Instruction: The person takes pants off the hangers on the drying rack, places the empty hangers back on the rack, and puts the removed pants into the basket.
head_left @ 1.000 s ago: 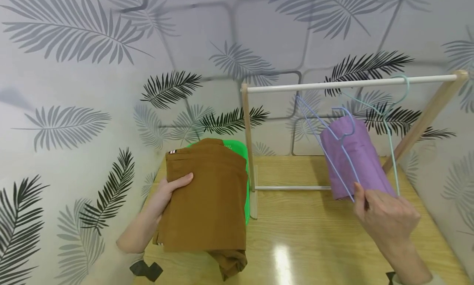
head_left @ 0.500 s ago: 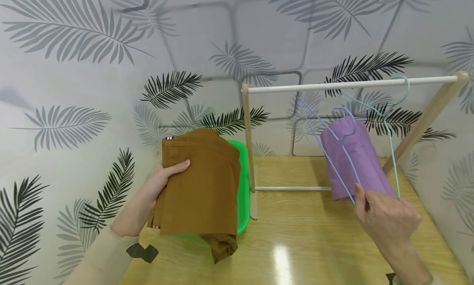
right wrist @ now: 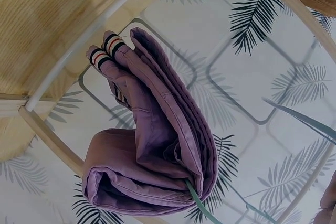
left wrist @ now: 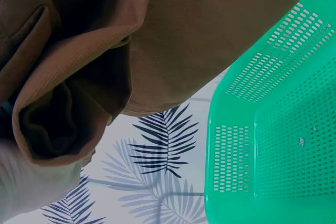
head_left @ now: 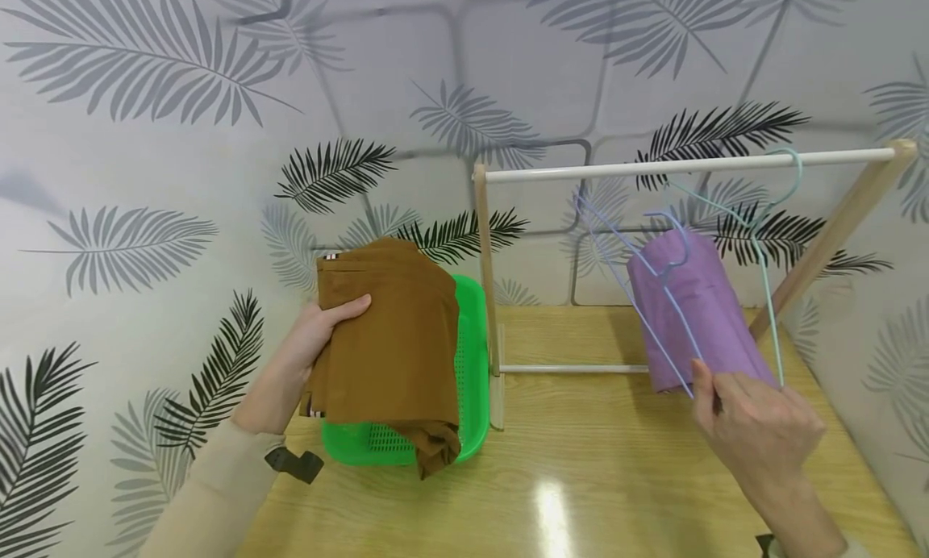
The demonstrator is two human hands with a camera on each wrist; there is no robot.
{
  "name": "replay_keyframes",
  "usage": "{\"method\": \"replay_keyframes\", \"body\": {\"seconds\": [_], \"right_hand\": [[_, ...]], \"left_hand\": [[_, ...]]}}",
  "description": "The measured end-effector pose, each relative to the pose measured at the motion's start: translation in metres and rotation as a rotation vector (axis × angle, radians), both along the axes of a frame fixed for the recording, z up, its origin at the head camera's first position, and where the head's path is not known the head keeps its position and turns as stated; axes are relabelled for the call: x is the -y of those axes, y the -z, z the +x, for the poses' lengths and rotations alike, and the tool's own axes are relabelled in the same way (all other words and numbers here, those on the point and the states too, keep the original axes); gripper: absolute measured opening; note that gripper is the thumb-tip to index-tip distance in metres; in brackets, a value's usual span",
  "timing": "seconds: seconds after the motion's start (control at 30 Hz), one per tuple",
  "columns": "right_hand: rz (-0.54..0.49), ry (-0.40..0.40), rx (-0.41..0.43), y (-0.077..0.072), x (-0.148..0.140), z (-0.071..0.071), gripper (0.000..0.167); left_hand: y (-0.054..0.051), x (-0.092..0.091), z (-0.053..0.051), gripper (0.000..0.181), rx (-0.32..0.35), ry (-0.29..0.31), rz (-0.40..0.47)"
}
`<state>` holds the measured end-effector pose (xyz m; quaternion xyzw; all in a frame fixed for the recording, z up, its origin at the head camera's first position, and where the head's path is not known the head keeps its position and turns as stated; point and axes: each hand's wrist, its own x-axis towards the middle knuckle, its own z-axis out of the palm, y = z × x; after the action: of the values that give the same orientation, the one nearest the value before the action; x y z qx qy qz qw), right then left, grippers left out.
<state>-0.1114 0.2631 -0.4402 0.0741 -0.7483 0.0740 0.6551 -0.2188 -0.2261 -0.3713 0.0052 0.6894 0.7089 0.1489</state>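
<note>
My left hand grips the left edge of folded brown trousers, thumb on top. They are held over a green basket, covering much of it. From below, the left wrist view shows the trousers' open folds beside the basket wall. On the right, my right hand pinches a lilac wire hanger that carries no garment. Just behind it, folded purple trousers drape over a mint hanger. The right wrist view shows striped trims on these purple trousers.
A rack with a white top rail and wooden legs stands on the wooden table. The mint hanger hooks over this rail. A lower white bar runs near the tabletop. A leaf-patterned wall rises behind.
My left hand has moved the brown trousers away from me and slightly left, uncovering more of the green basket. The lilac hanger has shifted slightly left at its far end; my right hand barely moves.
</note>
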Motion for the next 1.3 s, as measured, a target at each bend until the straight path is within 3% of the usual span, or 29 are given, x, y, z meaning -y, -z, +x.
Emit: {"method": "replay_keyframes", "body": {"seconds": [0.53,0.8,1.07,1.3], "right_hand": [[0.002,0.002,0.001,0.005,-0.003,-0.003,0.071],[-0.004,-0.005,-0.006,0.0,0.001,-0.001,0.072],[-0.009,-0.013,0.006,-0.008,0.005,0.003,0.072],[-0.007,-0.011,0.017,-0.005,0.002,0.002,0.071]], "left_hand": [[0.017,0.0,-0.033,0.037,0.0,-0.047,-0.011],[0.031,-0.007,-0.05,0.042,0.036,-0.034,-0.006],[0.046,-0.019,-0.061,0.039,0.069,-0.006,0.036],[0.062,-0.027,-0.066,0.036,0.076,0.016,0.045]]}}
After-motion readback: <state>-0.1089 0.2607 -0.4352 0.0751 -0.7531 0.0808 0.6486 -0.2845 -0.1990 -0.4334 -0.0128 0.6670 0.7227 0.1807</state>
